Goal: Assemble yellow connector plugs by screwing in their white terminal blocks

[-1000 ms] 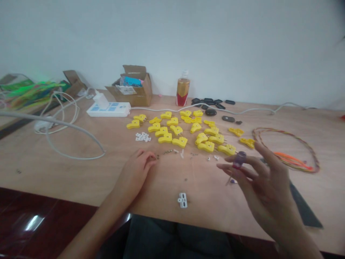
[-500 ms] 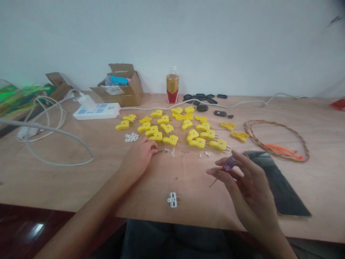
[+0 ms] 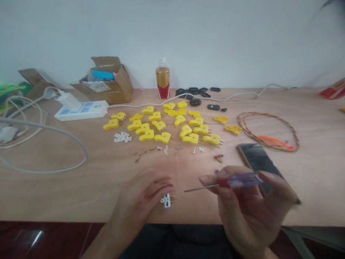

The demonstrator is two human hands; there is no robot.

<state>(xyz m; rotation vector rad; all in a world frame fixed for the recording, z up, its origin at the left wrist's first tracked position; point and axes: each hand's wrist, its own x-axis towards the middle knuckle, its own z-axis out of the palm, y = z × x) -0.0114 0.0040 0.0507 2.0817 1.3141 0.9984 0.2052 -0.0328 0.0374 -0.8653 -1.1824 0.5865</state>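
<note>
Two bare hands are over a plywood tabletop (image 3: 48, 190). The right hand (image 3: 242, 205) is closed around one small screwdriver (image 3: 237, 181), which has a purple translucent handle, with its thin shaft pointing left above the wood. The left hand (image 3: 142, 196) is released, fingers loosely curled, holding nothing, just beside one white plug base (image 3: 166, 200). Farther ahead lie roughly two dozen yellow plug housings (image 3: 162, 137), count approximate, and one cluster of small white pieces (image 3: 122, 137). To the right are one smartphone (image 3: 254, 155), partly behind the right hand, and one coil of twisted wire (image 3: 269, 131). Along the back stand one power strip (image 3: 81, 110), one bottle (image 3: 162, 82) and one cardboard box (image 3: 107, 82).
</note>
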